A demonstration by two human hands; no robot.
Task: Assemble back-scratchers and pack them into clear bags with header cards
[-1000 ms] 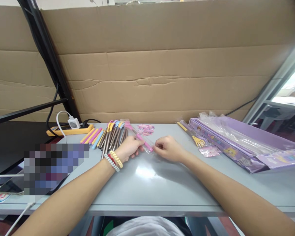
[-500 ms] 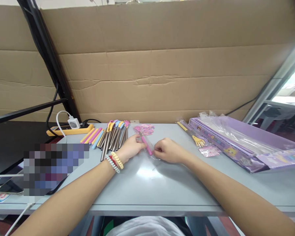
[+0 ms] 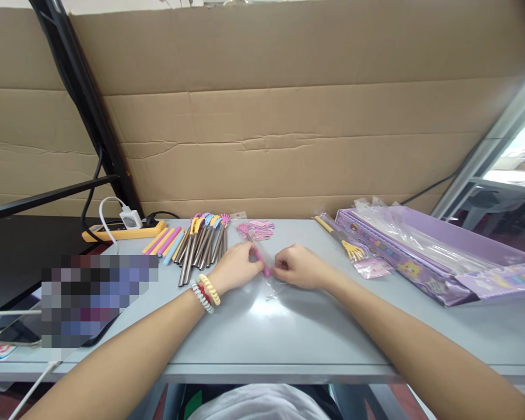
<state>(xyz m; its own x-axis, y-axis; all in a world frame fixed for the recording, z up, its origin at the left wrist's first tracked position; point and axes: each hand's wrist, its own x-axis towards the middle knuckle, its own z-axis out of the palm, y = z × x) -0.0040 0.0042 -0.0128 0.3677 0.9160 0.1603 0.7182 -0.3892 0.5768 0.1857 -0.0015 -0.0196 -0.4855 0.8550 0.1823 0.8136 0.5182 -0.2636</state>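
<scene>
Stick (image 3: 266, 271) is between left hand (image 3: 237, 262) and right hand (image 3: 301, 266); rods (image 3: 196, 248) left, box (image 3: 406, 268) right on the worktop (image 3: 289, 347); bags (image 3: 433, 242) in box; cardboard (image 3: 262, 116) behind.

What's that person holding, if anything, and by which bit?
The left grip has the pink-handled stick by its handle. The right grip is at the clear plastic; whether it's pinching that, I can't tell.

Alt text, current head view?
Left hand holds a pink-handled stick and clear sleeve on a gray table, right hand beside its near end. Metal sticks lie to the left; a purple box holding clear plastic sits right.
</scene>
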